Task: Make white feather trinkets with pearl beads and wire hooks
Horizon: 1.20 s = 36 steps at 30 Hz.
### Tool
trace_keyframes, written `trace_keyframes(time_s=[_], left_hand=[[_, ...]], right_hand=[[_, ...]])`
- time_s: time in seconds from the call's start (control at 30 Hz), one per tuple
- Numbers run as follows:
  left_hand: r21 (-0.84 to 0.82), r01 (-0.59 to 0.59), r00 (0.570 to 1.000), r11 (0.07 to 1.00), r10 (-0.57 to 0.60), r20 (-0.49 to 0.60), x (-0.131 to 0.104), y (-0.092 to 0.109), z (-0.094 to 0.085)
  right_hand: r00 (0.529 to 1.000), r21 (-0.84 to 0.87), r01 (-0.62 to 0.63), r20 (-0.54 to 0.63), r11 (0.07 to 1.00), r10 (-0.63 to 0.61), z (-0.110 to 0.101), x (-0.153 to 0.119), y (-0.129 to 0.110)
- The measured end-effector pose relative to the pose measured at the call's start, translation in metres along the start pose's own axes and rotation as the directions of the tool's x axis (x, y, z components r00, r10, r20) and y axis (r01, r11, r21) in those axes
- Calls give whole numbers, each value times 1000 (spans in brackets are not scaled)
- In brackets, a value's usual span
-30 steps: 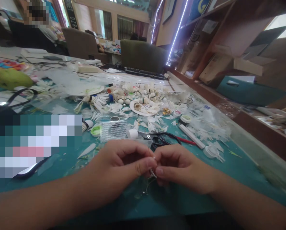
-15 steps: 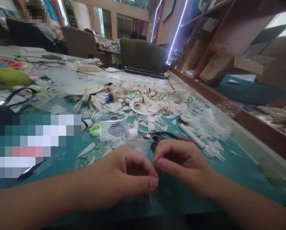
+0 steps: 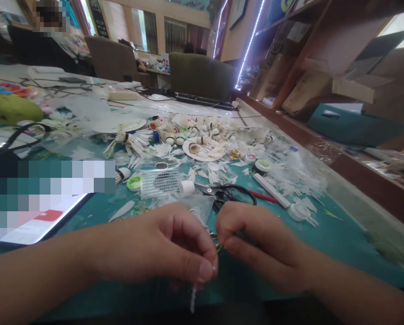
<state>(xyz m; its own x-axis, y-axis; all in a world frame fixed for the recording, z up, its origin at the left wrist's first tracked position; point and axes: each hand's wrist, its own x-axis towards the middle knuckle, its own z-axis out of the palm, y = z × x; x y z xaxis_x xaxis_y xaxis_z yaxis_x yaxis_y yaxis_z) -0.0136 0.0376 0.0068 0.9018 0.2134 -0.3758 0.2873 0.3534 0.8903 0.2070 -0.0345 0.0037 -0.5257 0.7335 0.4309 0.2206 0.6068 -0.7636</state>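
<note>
My left hand (image 3: 168, 248) is closed in a pinch, thumb against forefinger. A short string of small white beads (image 3: 192, 300) hangs below its fingertips. Close beside it, my right hand (image 3: 259, 243) is also pinched shut. A thin yellowish wire-like piece (image 3: 218, 248) shows at its fingertips, in the gap between the hands; its far end is hidden. Just beyond the hands lie black-handled scissors (image 3: 234, 192), a small white cylinder (image 3: 187, 187) and a sheet of pearl beads (image 3: 159, 183).
Feather shuttlecocks (image 3: 136, 140), loose feathers and a paper plate (image 3: 203, 155) cover the teal mat (image 3: 344, 243). A white bar (image 3: 271, 190) lies right of the scissors. A lit phone or tablet screen (image 3: 35, 232) is at left. Chairs and a seated person are behind.
My left hand has shifted slightly left and down, and the bead string now shows clearly beneath it. My right hand has turned, and the yellowish piece has come into sight between the hands.
</note>
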Motion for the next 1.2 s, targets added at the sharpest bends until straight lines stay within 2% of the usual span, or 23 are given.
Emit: trace_keyframes(time_s=[0.17, 0.27, 0.33, 0.43, 0.5, 0.57, 0.67, 0.77, 0.83, 0.97, 1.2], left_hand=[[24, 50, 996, 998, -52, 78, -1, 0, -1], [30, 49, 994, 998, -52, 93, -2, 1, -2], [13, -2, 999, 1000, 2, 52, -3, 1, -4], [-25, -174, 983, 984, 172, -66, -2, 3, -7], [-9, -302, 936, 953, 295, -190, 0, 5, -8], [65, -391, 855, 918, 388, -344, 3, 6, -9], [160, -422, 727, 892, 439, -528, 8, 5, -8], [180, -413, 664, 893, 431, -611, 11, 2, -7], [203, -404, 651, 892, 436, -621, 11, 1, -6], [200, -392, 654, 898, 425, -625, 10, 0, -4], [201, -375, 651, 905, 411, -638, 11, 1, -3]], right_hand=[[996, 74, -16, 94, 997, 9, 4, 1, -3], [998, 104, -9, 59, 995, 3, 3, 1, -2], [1000, 14, -7, -26, 1000, 7, 0, 1, 2], [992, -293, -25, -122, 956, -11, -4, 1, 9], [998, -493, 22, -38, 870, -46, -3, 2, 14], [994, -609, 89, 104, 788, -32, 0, 3, 17], [979, -667, 107, 202, 737, 40, 6, 4, 17], [969, -654, 80, 226, 752, 94, 10, 3, 15], [965, -643, 64, 234, 763, 116, 11, 1, 14], [964, -663, 53, 228, 747, 134, 13, -3, 14], [935, -682, 109, 318, 723, 159, 13, 0, 11]])
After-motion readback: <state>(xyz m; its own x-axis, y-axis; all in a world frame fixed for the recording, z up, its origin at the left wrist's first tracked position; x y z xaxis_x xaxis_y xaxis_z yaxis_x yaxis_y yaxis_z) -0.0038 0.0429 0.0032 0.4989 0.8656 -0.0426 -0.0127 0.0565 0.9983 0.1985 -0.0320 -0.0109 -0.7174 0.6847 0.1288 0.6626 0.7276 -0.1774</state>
